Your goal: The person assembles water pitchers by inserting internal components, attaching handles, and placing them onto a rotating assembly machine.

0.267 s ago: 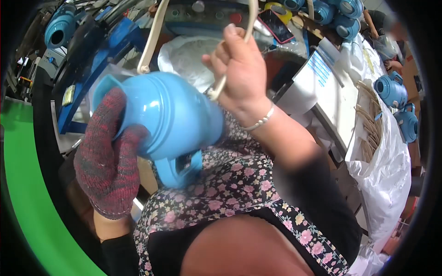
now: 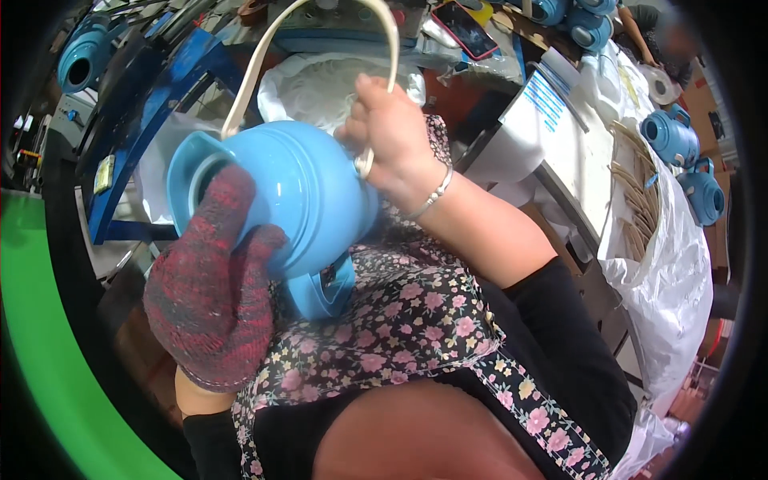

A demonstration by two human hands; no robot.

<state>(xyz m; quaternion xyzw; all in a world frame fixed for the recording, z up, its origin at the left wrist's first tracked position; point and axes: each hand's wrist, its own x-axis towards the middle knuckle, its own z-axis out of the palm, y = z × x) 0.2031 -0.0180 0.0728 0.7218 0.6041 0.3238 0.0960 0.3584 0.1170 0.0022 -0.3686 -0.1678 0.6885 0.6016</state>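
My left gloved fingers (image 2: 228, 196) clasp the blue jug (image 2: 308, 196) at its mouth, left of centre; my right fingers (image 2: 374, 94) curl around the pale strap (image 2: 393, 48). I should brace firmly, leaving the strap untwisted.

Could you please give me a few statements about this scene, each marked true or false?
1. The left hand, in a knitted glove, holds the blue jug. True.
2. The right hand wears a matching glove. False: it is bare, with a bracelet at the wrist.
3. The right hand is at the cream strap. True.
4. The jug's mouth faces the picture's right. False: it faces left.
5. A phone rests on the apron. False: it lies beyond the right hand.
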